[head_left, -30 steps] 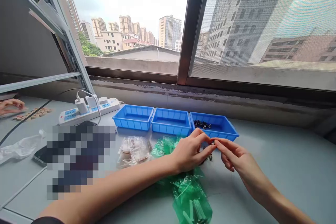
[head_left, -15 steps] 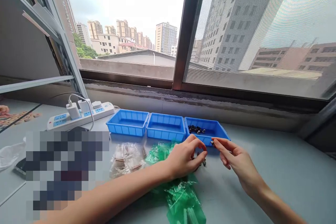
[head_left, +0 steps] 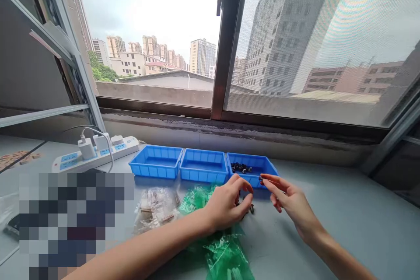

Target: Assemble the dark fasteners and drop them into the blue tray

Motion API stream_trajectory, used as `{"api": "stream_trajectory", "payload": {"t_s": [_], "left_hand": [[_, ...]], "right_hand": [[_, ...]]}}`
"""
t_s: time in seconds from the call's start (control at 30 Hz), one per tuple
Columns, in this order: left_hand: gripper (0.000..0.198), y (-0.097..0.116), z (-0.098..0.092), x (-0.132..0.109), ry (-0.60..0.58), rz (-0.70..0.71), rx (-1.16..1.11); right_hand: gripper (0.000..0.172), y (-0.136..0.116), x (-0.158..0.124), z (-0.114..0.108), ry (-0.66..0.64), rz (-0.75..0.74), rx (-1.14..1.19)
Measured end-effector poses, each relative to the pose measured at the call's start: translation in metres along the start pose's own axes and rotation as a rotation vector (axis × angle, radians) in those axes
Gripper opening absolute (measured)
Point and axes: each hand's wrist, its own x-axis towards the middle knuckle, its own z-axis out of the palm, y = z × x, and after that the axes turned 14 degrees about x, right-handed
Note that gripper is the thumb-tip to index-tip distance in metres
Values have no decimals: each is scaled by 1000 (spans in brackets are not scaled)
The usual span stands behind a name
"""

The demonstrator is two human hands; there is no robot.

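Note:
My right hand pinches a small dark part with a metallic look between thumb and fingertips, just in front of the right blue bin. More small black parts lie inside that bin, toward its left. My left hand rests over the table with fingers curled and a gap between thumb and forefinger. Beside its thumb, small dark parts show on the table; the rest are hidden behind the hand. Green plastic bags lie beneath and in front of my left wrist.
The middle blue bin and left blue bin stand in a row beneath the window. Clear bags of brownish pieces lie left of more green bags. A white power strip with plugs sits at the back left.
The view has tilted slightly up and shifted, so everything sits a little lower and to the left. My right hand still pinches the small part; my left hand keeps its pose.

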Motion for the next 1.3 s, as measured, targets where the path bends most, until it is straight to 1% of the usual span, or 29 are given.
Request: {"api": "stream_trajectory", "payload": {"t_s": [0.2, 0.4, 0.5, 0.63, 0.87, 1.03, 1.3], "left_hand": [[12, 1, -2, 0, -8, -13, 45], [21, -6, 3, 1, 10, 83, 66], [17, -9, 6, 1, 13, 97, 73], [10, -9, 7, 1, 13, 105, 96], [3, -10, 7, 2, -1, 89, 81], [7, -11, 8, 2, 2, 79, 57], [20, -10, 8, 2, 23, 68, 22]], "right_hand": [[45, 9, 5, -3, 27, -40, 20], [45, 12, 5, -4, -20, -38, 10], [45, 10, 4, -4, -32, -49, -2], [46, 8, 5, -4, -10, -89, -27], [46, 12, 7, -6, 12, -100, -77], [46, 11, 6, -6, -4, -88, -74], [41, -1, -4, 2, 8, -80, -40]]}}
